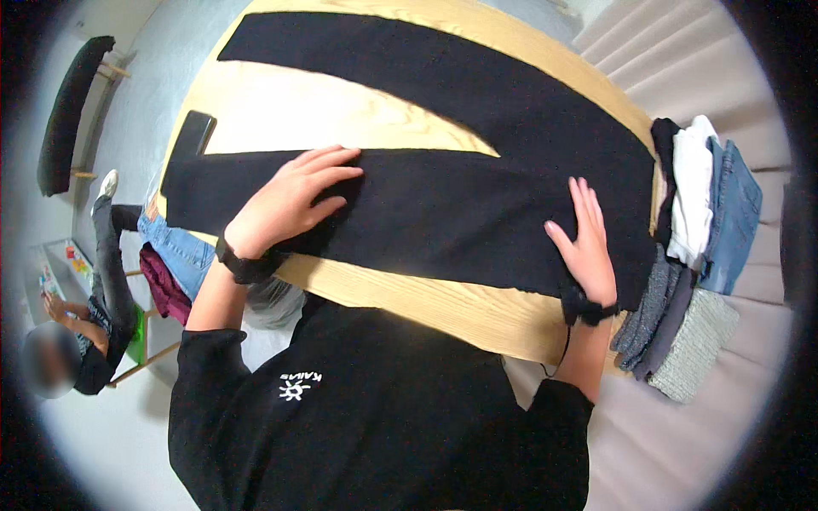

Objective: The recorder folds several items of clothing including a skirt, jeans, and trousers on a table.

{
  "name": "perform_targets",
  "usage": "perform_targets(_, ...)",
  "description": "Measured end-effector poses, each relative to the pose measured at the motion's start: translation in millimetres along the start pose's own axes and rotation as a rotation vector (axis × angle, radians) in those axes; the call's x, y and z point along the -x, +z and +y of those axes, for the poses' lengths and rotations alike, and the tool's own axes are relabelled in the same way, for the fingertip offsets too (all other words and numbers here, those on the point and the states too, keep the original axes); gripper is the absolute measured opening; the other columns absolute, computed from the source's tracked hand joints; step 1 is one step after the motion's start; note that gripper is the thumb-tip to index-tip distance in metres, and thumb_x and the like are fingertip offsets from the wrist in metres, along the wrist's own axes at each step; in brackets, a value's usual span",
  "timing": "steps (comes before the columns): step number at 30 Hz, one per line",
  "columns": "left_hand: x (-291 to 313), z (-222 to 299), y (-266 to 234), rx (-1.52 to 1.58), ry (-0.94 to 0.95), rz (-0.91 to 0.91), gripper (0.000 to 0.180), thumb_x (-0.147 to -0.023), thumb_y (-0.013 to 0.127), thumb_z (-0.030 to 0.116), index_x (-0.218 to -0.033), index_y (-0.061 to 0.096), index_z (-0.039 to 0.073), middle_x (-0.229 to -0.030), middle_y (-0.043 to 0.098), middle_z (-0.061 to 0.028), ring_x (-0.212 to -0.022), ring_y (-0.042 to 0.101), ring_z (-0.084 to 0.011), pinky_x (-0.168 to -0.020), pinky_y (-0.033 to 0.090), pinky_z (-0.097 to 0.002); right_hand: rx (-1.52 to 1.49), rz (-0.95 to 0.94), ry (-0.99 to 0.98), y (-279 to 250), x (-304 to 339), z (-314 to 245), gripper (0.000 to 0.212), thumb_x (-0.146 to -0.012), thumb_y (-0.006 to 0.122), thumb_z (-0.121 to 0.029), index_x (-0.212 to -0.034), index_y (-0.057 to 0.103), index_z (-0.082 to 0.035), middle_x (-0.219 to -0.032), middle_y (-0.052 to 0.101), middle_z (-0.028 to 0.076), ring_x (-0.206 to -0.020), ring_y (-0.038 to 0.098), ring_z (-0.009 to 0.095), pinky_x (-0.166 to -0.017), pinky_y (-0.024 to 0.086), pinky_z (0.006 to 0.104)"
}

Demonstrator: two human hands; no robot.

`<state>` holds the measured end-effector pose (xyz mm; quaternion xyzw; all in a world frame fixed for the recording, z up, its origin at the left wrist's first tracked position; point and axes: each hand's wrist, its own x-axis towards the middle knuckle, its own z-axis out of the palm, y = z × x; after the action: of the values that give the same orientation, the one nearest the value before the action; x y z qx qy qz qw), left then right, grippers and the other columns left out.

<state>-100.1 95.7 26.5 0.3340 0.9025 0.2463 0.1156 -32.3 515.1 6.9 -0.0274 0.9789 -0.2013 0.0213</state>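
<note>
A pair of black trousers [426, 204] lies spread out on a light wooden table [290, 100], its two legs parted and pointing left, its waist end at the right. My left hand [298, 192] rests on the nearer leg, fingers stretched out. Toward the waist end, my right hand [588, 247] lies flat on the cloth with the thumb apart from the fingers. Neither hand grips anything. Both wrists wear black bands.
Folded clothes lie on a pale sofa at the right: jeans [734, 213], a white garment [692, 200] and knitted pieces [694, 345]. A dark flat object [198, 134] sits at the table's left edge. A person [106, 307] sits at the far left, near hanging jeans [177, 251].
</note>
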Motion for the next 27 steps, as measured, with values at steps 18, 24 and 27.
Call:
perform_targets(18, 119, -34, -23, -0.375, -0.257, -0.033, 0.094, -0.059, 0.069, 0.065, -0.134, 0.050, 0.012, -0.147, 0.035, -0.0131, -0.137, 0.028, -0.0344, -0.109, 0.024, -0.0432, 0.060, -0.105, 0.207, -4, 88, 19, 0.092, -0.067, 0.077, -0.041, -0.144, 0.033, -0.017, -0.153, 0.021, 0.013, -0.141, 0.013, 0.037, -0.112, 0.009, 0.0544)
perform_targets(24, 150, -67, -38, -0.522, -0.441, 0.005, 0.105, -0.042, 0.083, 0.004, -0.139, 0.043, 0.018, -0.148, 0.034, -0.0051, -0.137, 0.030, -0.0295, -0.111, 0.027, -0.0454, 0.020, -0.060, 0.322, -27, 118, 36, 0.095, -0.063, 0.079, -0.025, -0.145, 0.031, -0.017, -0.153, 0.021, 0.012, -0.141, 0.016, 0.037, -0.112, 0.014, 0.0509)
perform_targets(27, 167, -86, -46, -0.625, -0.515, -0.017, 0.092, -0.055, 0.075, -0.005, -0.138, 0.044, 0.021, -0.148, 0.036, -0.0003, -0.136, 0.032, -0.0271, -0.110, 0.028, -0.0429, -0.014, 0.005, 0.367, -29, 115, 42, 0.082, -0.066, 0.067, -0.005, -0.141, 0.036, -0.015, -0.150, 0.029, 0.012, -0.136, 0.028, 0.034, -0.110, 0.023, 0.0461)
